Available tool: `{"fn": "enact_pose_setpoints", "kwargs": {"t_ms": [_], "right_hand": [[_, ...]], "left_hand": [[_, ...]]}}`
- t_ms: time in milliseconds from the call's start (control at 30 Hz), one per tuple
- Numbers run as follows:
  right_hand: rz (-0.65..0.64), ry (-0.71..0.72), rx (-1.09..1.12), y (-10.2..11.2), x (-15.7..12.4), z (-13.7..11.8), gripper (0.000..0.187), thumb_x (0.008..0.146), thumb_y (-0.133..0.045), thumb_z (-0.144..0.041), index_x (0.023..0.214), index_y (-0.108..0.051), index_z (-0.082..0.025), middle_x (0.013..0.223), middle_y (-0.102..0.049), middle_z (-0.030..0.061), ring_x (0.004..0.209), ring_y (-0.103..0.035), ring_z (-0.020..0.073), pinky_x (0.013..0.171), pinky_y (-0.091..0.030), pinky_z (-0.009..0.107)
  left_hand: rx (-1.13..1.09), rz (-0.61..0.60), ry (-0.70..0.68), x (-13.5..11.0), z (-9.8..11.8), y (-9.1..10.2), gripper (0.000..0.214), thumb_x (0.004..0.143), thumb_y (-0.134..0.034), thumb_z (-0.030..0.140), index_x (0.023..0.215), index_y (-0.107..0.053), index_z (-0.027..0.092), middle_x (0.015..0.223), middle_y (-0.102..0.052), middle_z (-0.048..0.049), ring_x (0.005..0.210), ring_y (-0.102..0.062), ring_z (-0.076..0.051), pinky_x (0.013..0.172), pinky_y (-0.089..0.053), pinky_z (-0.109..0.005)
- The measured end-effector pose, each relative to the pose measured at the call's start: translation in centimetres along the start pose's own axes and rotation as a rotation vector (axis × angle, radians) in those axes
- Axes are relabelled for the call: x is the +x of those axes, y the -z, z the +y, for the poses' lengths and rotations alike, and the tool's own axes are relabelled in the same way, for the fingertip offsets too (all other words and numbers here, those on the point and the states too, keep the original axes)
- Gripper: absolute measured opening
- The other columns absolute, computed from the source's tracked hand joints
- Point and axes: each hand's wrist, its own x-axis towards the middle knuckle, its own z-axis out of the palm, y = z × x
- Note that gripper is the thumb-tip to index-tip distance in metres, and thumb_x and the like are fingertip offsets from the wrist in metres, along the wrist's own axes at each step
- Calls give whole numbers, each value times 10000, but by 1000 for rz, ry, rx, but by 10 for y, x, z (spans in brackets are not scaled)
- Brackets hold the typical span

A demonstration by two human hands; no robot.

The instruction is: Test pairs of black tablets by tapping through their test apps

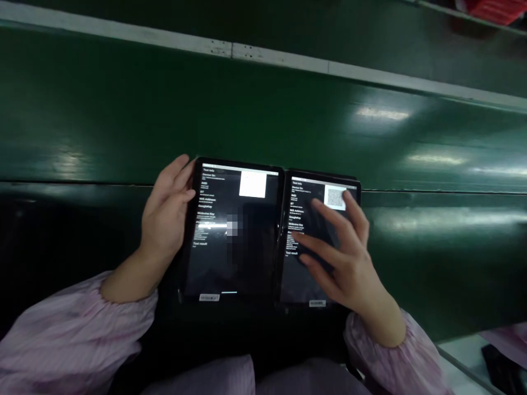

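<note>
Two dark tablets lie side by side with their screens lit. The left tablet (239, 252) shows a "Test Info" text list and a bright white square. On the right tablet (304, 280) is a similar list with a grey-patterned code square. My left hand (164, 214) is closed at the left tablet's left edge, thumb near the rim and some fingers hidden behind it. Over the right tablet hovers or rests my right hand (349, 258), fingers spread; whether the fingertips touch the glass I cannot tell. Each tablet has a small white label on its lower bezel.
A green work surface (144, 109) reaches beyond the tablets, crossed by a pale strip (284, 59). Something red (494, 11) sits at the top right corner. At the lower right, a pink sleeve (508, 340) and a dark object (500, 370) are partly in view.
</note>
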Motion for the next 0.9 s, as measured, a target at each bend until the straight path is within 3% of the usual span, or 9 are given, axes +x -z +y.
{"fn": "enact_pose_setpoints", "kwargs": {"t_ms": [133, 300, 433, 533, 700, 800, 900], "right_hand": [[-83, 103, 5, -3, 9, -5, 213, 1076, -637, -251, 1162, -830, -226, 1598, -648, 108, 1706, -248, 446, 1268, -461, 711], [79, 14, -18, 8, 2, 10, 167, 1040, -693, -166, 969, -831, -230, 1418, -764, 86, 1616, -451, 420, 1211, -540, 605], [171, -92, 18, 12, 1, 14, 253, 1085, -612, -174, 1031, -847, -252, 1350, -785, 69, 1510, -585, 396, 1143, -573, 582], [190, -129, 13, 12, 1, 13, 274, 1093, -596, -189, 1042, -854, -264, 1346, -783, 63, 1478, -611, 397, 1136, -572, 583], [173, -175, -98, 7, -2, 17, 246, 1102, -599, -267, 1169, -835, -252, 1487, -700, 107, 1569, -488, 442, 1222, -474, 668], [120, -164, -163, 0, -4, 21, 299, 1115, -586, -361, 1294, -791, -236, 1612, -592, 143, 1636, -365, 477, 1276, -364, 738], [111, -181, -188, -6, -5, 24, 347, 1122, -567, -386, 1380, -746, -240, 1697, -499, 147, 1668, -288, 490, 1298, -283, 782]], "left_hand": [[-45, -17, 28, 3, -1, 3, 522, 752, -780, 114, 1265, -744, 207, 1394, -801, -85, 1525, -583, -367, 1399, -242, -620], [7, -86, 23, 8, -6, 12, 562, 749, -779, 143, 1300, -746, 248, 1466, -761, -80, 1575, -532, -388, 1386, -296, -624], [57, -94, 16, 10, -7, 15, 566, 751, -776, 162, 1304, -750, 281, 1486, -750, -52, 1573, -540, -361, 1382, -332, -582], [101, -134, -11, 9, -7, 14, 606, 767, -868, 189, 1348, -715, 269, 1522, -719, -75, 1570, -538, -361, 1380, -331, -588], [118, -184, -47, 6, -6, 8, 859, 698, -1039, 374, 1444, -641, 220, 1624, -622, -146, 1597, -473, -387, 1358, -339, -616], [83, -125, -41, 6, -4, 6, 718, 711, -1014, 350, 1354, -720, 228, 1522, -710, -112, 1525, -554, -362, 1340, -383, -576], [34, -46, -13, 8, -1, 4, 556, 682, -897, 160, 1222, -785, 226, 1379, -790, -74, 1445, -619, -328, 1324, -417, -527]]}}
